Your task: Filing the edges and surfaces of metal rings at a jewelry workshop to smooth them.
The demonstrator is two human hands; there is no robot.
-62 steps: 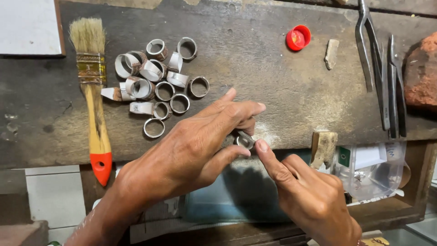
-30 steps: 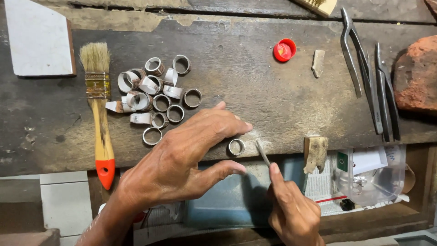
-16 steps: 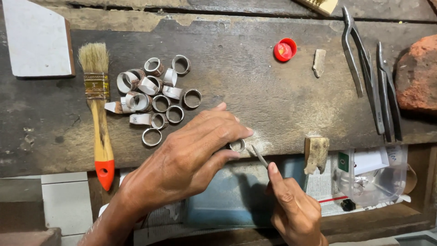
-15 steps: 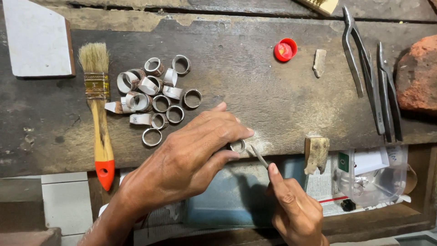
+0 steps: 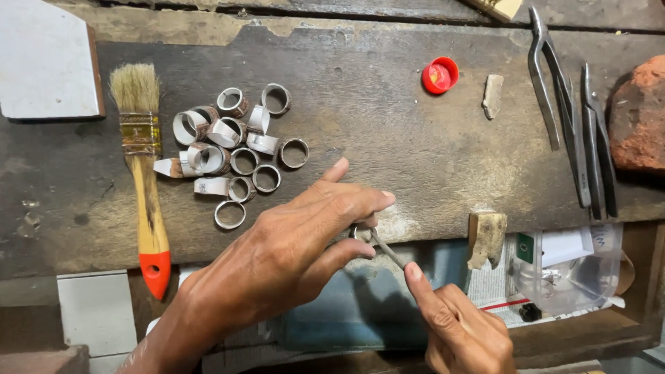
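Left hand (image 5: 291, 253) pinches a small metal ring (image 5: 358, 232) against the front edge of the dark wooden worktop (image 5: 388, 138). Right hand (image 5: 460, 332) grips a thin metal tool (image 5: 385, 248), tip touching the ring. Cluster of similar rings (image 5: 235, 149) lies well apart, beside a paintbrush (image 5: 145, 173)

Small metal ring (image 5: 358, 233) and thin file (image 5: 385, 248) at bench edge

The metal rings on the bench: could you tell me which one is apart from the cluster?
The ring pinched in the left hand at the bench edge; the right hand works a thin tool against it. The others lie loose beside the brush.
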